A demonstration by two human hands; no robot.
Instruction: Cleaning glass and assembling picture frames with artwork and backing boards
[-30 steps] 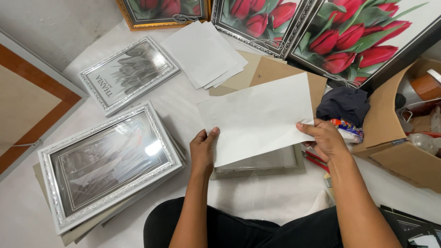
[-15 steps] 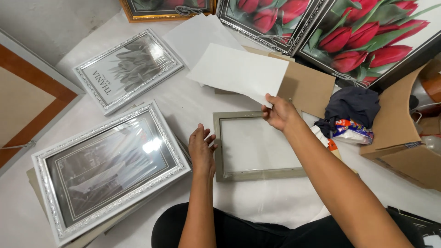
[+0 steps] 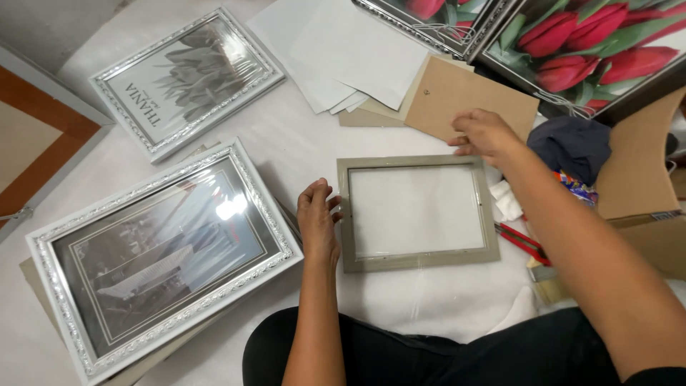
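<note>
Matt grey frame (image 3: 418, 264) (perhaps wood), glossy silver frame (image 3: 168, 257), brown cardboard backing (image 3: 468, 96).

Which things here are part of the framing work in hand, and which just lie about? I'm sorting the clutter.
In hand:
- grey frame, left hand at its edge
- brown board, right hand on it

Lying about:
- white sheets
- two silver frames
- tulip pictures
- dark cloth
- red tool
- cardboard box

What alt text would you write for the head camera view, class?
A person's left hand steadies an empty grey picture frame on a white surface, while the right hand touches a brown backing board above it; silver framed prints lie left.
</note>
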